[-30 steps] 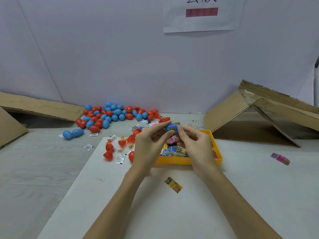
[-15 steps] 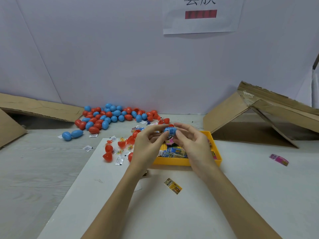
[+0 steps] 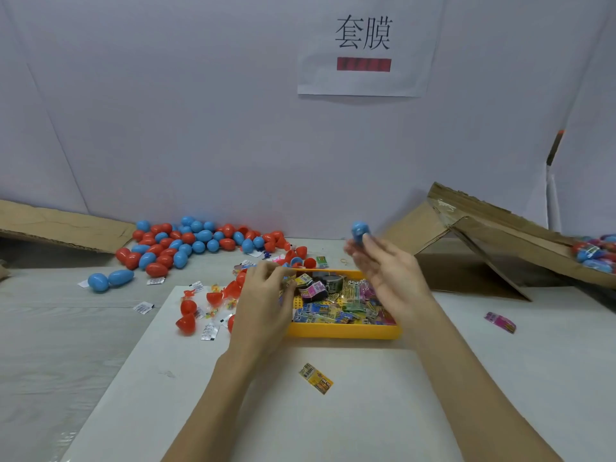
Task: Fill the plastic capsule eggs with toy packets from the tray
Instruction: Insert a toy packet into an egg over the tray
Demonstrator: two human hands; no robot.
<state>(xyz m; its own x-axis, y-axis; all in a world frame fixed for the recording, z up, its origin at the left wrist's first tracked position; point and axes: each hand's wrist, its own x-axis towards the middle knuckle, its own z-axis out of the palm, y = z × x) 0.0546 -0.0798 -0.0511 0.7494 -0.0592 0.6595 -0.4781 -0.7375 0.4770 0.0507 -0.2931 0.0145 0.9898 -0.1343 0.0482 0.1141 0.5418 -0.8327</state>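
- Above the far right corner of the yellow tray (image 3: 343, 331), the right hand (image 3: 386, 271) was raised clear of the table (image 3: 366, 411), and a blue capsule egg (image 3: 360, 231) sat at its fingertips; motion blur made it impossible to tell whether the fingers pinched it or had let go.
- The egg looked closed, so this one was probably filled; its long axis could not be read through the blur.
- To the far right, a cardboard box (image 3: 500, 235) lay tipped on its side with eggs (image 3: 595, 255) showing at its right edge. That box lay right of the raised hand, well apart, so the right hand was the nearer one for any drop-off there.
- Over the tray's left edge, the left hand (image 3: 266, 295) hung low, fingers curled at the toy packets (image 3: 333, 295); it seemed to pinch one, though that was not certain.
- The pile of unfilled eggs (image 3: 193, 241) lay far left of the tray, nearer the left hand, with loose red halves (image 3: 186, 323) just left of it.
- A stray packet (image 3: 316, 378) lay on the table near of the tray.
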